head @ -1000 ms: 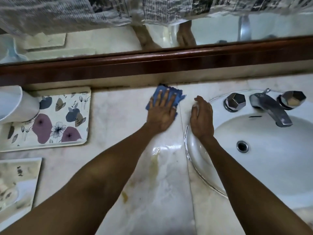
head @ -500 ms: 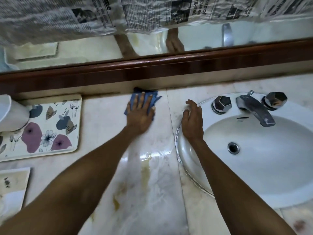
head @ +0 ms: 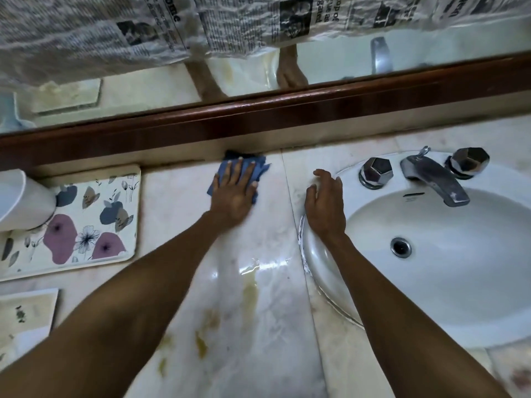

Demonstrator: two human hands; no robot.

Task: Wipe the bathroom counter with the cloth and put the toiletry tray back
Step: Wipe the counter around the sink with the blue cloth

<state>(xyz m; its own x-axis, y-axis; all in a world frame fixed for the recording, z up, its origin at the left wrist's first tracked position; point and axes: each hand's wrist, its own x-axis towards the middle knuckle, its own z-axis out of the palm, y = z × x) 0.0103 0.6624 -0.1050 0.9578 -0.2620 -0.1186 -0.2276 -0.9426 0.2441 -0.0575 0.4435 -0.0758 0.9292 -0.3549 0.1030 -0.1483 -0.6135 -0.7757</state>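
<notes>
I see my left hand (head: 234,193) spread flat, palm down, fingers splayed, pressing a crumpled blue cloth (head: 260,169) onto the counter (head: 178,202) at its back edge, the cloth's far corner tucked against the dark wooden ledge (head: 287,110) under the mirror. My right hand (head: 326,205) lies open and empty, palm down, on the left rim of the oval white sink (head: 431,297), fingers loosely curved toward the back. The counter is glossy pale marble with yellowish streaks near the front edge. At the counter's left side, the toiletry tray (head: 86,225) lies flat: a rounded rectangle printed with purple and blue flowers, with a smooth white cup (head: 23,201) on its left end. Behind the basin stand two faceted chrome knobs and a chrome spout (head: 434,176). Crinkled newspaper (head: 143,30) covers the upper mirror.
</notes>
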